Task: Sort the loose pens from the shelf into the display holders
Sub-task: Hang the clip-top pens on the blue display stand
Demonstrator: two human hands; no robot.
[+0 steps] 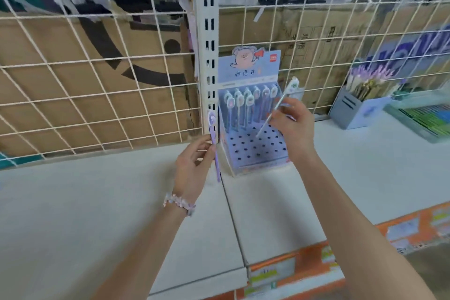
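A light blue display holder (pixel 255 148) with a pig picture on its back card stands on the white shelf (pixel 97 197). Several pens with round toppers (pixel 246 101) stand in its back rows, and its front holes are bare. My right hand (pixel 295 126) pinches a white pen (pixel 277 107) tilted, tip down over the holder's middle holes. My left hand (pixel 194 165) grips a purple pen (pixel 214 143) upright, just left of the holder.
A white wire grid (pixel 97 80) backs the shelf, with cardboard boxes behind it. A grey-blue pen box (pixel 358 109) with purple-topped pens and a clear tray (pixel 418 117) sit at the right. Orange price strips (pixel 292 268) line the shelf's front edge.
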